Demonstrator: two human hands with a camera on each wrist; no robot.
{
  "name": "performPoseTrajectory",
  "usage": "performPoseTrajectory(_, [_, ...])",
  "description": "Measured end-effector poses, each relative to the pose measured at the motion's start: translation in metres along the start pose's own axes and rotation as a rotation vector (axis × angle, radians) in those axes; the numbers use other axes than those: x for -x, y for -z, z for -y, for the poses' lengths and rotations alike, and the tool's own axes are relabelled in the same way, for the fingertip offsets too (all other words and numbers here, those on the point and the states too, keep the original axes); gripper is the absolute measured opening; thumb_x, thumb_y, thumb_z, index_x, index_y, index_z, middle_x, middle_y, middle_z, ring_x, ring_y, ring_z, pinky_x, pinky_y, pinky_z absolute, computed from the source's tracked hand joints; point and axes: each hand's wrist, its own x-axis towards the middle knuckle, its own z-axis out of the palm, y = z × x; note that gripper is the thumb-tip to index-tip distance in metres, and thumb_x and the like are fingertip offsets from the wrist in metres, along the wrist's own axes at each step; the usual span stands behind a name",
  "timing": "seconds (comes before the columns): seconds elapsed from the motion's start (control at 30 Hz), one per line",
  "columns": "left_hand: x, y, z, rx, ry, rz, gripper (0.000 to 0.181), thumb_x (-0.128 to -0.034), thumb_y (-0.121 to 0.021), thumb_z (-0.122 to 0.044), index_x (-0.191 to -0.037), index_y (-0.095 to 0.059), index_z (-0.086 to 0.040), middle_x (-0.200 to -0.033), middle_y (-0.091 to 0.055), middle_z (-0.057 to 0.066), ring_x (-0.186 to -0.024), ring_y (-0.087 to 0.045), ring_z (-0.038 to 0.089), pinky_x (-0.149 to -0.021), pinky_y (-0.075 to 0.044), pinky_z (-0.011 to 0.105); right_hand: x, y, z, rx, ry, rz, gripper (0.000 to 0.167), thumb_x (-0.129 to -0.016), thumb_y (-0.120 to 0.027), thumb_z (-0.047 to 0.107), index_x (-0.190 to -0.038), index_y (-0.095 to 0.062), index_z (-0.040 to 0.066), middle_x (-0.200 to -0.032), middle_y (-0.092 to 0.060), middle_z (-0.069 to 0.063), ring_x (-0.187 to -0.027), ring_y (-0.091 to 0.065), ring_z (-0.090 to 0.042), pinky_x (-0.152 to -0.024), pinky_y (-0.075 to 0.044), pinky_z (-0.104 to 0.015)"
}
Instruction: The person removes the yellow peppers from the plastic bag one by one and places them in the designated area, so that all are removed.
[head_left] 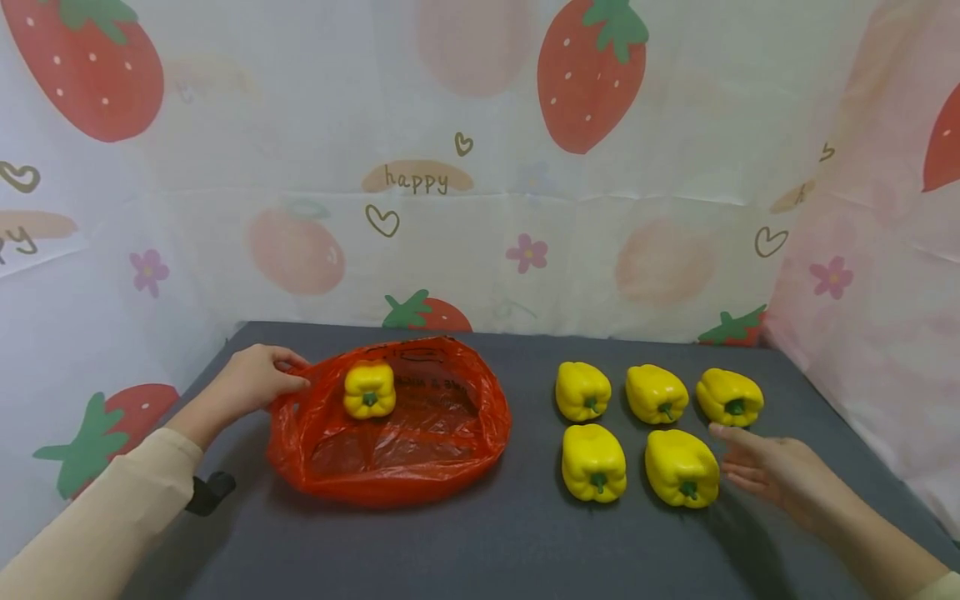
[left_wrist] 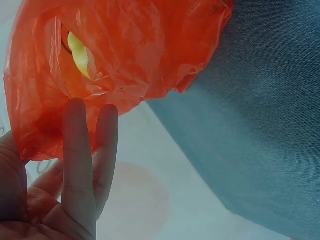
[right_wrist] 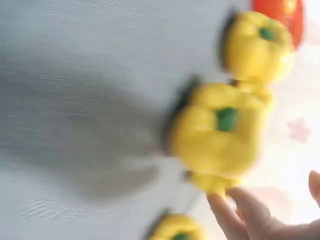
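My left hand pinches the left rim of a red plastic bag, whose wide mouth gapes toward me. One yellow bell pepper with a green stem lies inside, partly seen through a slit in the bag in the left wrist view. Fingers reaching forward and holding nothing, my right hand is just right of the front-row yellow bell pepper. It also lies just in front of the back-right bell pepper. In the right wrist view the peppers are blurred.
More yellow bell peppers stand to the left of those two: one in front and two behind, at left and centre. A black object shows beside my left sleeve. Strawberry-print cloth walls the dark table's back and sides.
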Motion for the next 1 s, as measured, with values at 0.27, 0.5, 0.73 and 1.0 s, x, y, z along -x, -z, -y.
performPoseTrajectory(0.27, [0.001, 0.001, -0.003, -0.002, 0.005, -0.001, 0.046, -0.0929, -0.065, -0.021, -0.129, -0.059, 0.007, -0.119, -0.064, 0.030, -0.073, -0.066, 0.012, -0.069, -0.061, 0.032, -0.002, -0.045, 0.064, 0.000, 0.245, 0.053, 0.078, -0.101, -0.050, 0.048, -0.154, -0.025, -0.003, -0.162, -0.021, -0.025, -0.141, -0.043, -0.032, -0.093, -0.053, -0.018])
performPoseTrajectory(0.5, [0.000, 0.000, -0.003, 0.013, -0.004, -0.008, 0.045, -0.0927, -0.065, -0.021, -0.127, -0.060, 0.006, -0.118, -0.065, 0.029, -0.073, -0.066, 0.013, -0.069, -0.061, 0.032, -0.015, -0.117, 0.099, -0.023, 0.261, 0.177, 0.072, -0.099, -0.056, 0.046, -0.150, -0.038, 0.000, -0.156, -0.037, -0.025, -0.143, -0.042, -0.036, -0.105, -0.048, -0.032])
performPoseTrajectory(0.73, [0.000, -0.002, -0.004, 0.025, 0.001, -0.013, 0.044, -0.0926, -0.065, -0.021, -0.128, -0.060, 0.006, -0.118, -0.065, 0.029, -0.074, -0.067, 0.012, -0.070, -0.061, 0.032, -0.045, -0.181, 0.118, -0.117, 0.197, 0.240, 0.064, -0.098, -0.059, 0.039, -0.145, -0.045, -0.002, -0.149, -0.046, -0.026, -0.132, -0.055, -0.035, -0.109, -0.045, -0.042])
performPoseTrajectory(1.0, [0.000, 0.001, -0.005, 0.009, -0.003, -0.013, 0.045, -0.0927, -0.066, -0.023, -0.128, -0.060, 0.005, -0.121, -0.063, 0.029, -0.079, -0.067, 0.015, -0.071, -0.061, 0.033, -0.067, -0.237, 0.130, -0.174, 0.145, 0.279, 0.067, -0.096, -0.064, 0.038, -0.143, -0.044, -0.005, -0.147, -0.050, -0.021, -0.131, -0.056, -0.038, -0.108, -0.046, -0.043])
